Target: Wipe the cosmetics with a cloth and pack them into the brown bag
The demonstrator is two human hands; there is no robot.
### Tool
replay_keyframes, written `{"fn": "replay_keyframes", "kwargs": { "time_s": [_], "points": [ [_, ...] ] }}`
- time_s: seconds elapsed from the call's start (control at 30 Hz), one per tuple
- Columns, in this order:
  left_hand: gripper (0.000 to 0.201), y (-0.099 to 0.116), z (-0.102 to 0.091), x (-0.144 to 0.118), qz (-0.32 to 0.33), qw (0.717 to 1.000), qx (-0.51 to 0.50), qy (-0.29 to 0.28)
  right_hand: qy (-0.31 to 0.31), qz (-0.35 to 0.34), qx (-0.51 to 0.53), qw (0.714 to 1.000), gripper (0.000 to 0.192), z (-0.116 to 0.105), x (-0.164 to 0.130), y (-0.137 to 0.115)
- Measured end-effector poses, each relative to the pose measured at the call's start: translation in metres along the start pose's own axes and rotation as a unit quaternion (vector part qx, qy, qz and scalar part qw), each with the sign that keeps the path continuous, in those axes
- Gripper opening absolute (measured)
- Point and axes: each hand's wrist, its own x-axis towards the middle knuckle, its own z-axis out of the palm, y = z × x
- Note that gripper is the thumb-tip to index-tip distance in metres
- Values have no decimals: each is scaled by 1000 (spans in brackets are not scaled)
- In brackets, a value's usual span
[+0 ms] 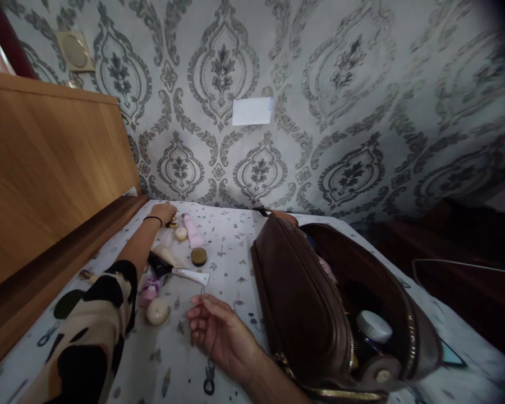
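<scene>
My left hand (pixel 163 212), with a dark band at the wrist, reaches to the far left part of the patterned cloth. Its fingers are closed at a small gold-coloured tube (pixel 173 224), partly hidden by them. Close beside it are a small cream-lidded jar (pixel 180 234) and a pink squeeze tube (pixel 193 231). My right hand (pixel 223 331) rests palm up, fingers loosely curled and holding nothing. Nearer me lie a gold-lidded jar (pixel 199 257), a white tube (pixel 191 275), a purple item (pixel 150 289) and a round cream-coloured container (pixel 157 311).
A brown leather bag (pixel 303 292) stands unzipped on the right, with a silver-lidded jar (pixel 374 326) inside. The patterned cloth (pixel 231 247) runs up to the wallpapered wall (pixel 294 67). A wooden panel (pixel 54 163) borders the left side.
</scene>
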Motion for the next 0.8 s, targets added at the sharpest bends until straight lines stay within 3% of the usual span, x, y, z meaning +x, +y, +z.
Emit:
{"fn": "replay_keyframes", "kwargs": {
  "time_s": [0.4,0.57,0.67,0.8],
  "points": [
    [28,-4,-2,-21,38,997,-63,16,-11,-1,-11,1000,28,1,1,1],
    [36,-18,5,-28,-48,992,-96,66,-13,-7,-13,1000,31,0,1,1],
    [38,-24,12,-28,-83,989,-110,57,-13,-6,-13,1000,30,-1,1,2],
    [39,-24,16,-20,-79,989,-124,33,-15,-2,-16,1000,29,-1,1,1]
  ]
}}
